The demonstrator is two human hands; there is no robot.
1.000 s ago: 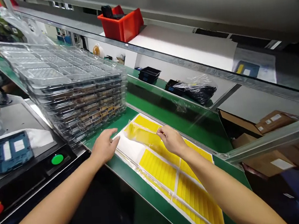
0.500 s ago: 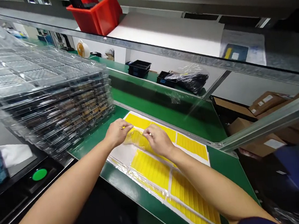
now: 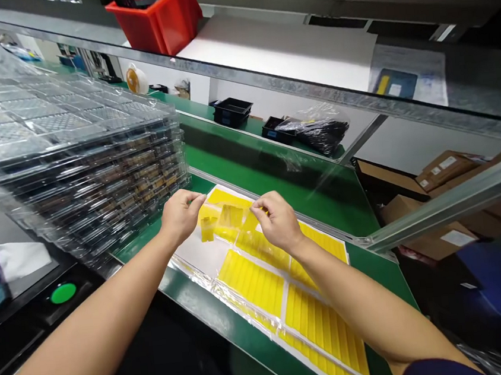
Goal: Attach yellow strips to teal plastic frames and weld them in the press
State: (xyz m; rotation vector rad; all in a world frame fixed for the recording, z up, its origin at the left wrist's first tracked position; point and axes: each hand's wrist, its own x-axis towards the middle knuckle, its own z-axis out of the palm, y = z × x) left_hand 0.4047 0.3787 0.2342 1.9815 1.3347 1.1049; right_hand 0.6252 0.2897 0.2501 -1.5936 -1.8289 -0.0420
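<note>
A white sheet of yellow tape strips (image 3: pixel 283 291) lies on the green belt (image 3: pixel 248 164) in front of me. Above its far end, my left hand (image 3: pixel 180 215) and my right hand (image 3: pixel 277 221) each pinch one end of a translucent yellow tape strip (image 3: pixel 229 218) and hold it stretched between them, lifted off the sheet. The strip looks creased, and a small flap hangs down at its left end. A tall stack of clear plastic trays (image 3: pixel 72 152) holding small parts stands just left of my left hand.
A machine panel with a green button (image 3: pixel 63 292) lies at the lower left. A red bin (image 3: pixel 159 18) sits on the shelf above. Black trays (image 3: pixel 232 112) and a black plastic bag (image 3: pixel 323 132) rest beyond the belt. Cardboard boxes (image 3: pixel 448 169) are at the right.
My hands came together over the sheet's far end, pinched the yellow strip, then lifted it and drew apart with it stretched between them. The camera view shifted left and down.
</note>
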